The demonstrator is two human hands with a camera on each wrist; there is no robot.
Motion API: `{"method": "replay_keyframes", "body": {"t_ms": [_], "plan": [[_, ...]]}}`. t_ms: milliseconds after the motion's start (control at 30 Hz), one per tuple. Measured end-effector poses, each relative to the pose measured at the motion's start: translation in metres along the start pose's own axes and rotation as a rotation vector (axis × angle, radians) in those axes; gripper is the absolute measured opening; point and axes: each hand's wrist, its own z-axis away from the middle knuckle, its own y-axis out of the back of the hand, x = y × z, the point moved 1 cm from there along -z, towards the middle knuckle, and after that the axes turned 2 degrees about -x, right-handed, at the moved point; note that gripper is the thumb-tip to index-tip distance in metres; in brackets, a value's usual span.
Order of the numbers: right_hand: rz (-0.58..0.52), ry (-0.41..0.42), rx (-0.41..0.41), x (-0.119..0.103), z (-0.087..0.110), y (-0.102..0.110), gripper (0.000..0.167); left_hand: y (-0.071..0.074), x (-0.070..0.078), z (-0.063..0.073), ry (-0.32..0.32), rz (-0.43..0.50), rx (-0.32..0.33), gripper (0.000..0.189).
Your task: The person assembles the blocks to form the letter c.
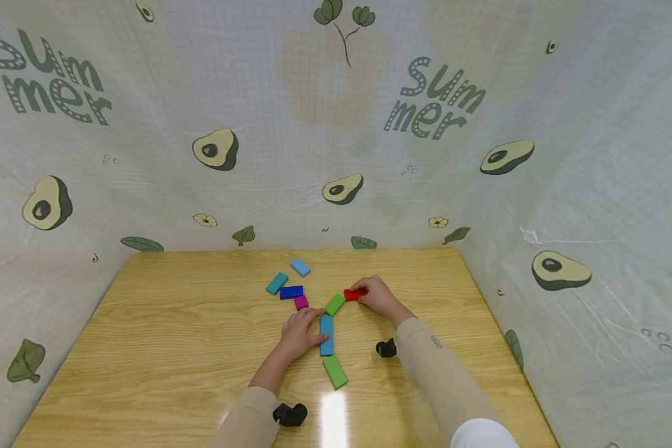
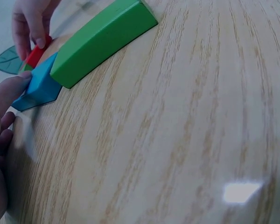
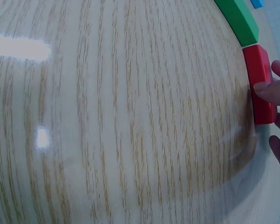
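Note:
My right hand (image 1: 376,295) pinches a red block (image 1: 354,294), thumb on its near side and fingers along the far side. In the right wrist view the red block (image 3: 260,84) lies end to end with a green block (image 3: 240,21). My left hand (image 1: 300,333) rests beside a long blue block (image 1: 326,345), thumb on it and forefinger reaching toward its far end, by the small green block (image 1: 335,304). Nearest me, a longer green block (image 1: 335,372) continues the curved row from the blue one. The left wrist view shows my thumb (image 2: 11,91) on the blue block (image 2: 42,84).
Left of the row lie a magenta block (image 1: 301,302), a dark blue block (image 1: 291,292), a teal block (image 1: 277,283) and a light blue block (image 1: 300,267). The wooden table (image 1: 173,348) meets a printed cloth (image 1: 280,205) at its back and sides.

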Motion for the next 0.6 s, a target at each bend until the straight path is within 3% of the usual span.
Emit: {"method": "replay_keyframes", "body": {"t_ms": [600], "plan": [[-0.062, 0.003, -0.042, -0.011, 0.0, 0.008, 0.028, 0.001, -0.002, 0.0, -0.016, 0.018, -0.004, 0.061]]}}
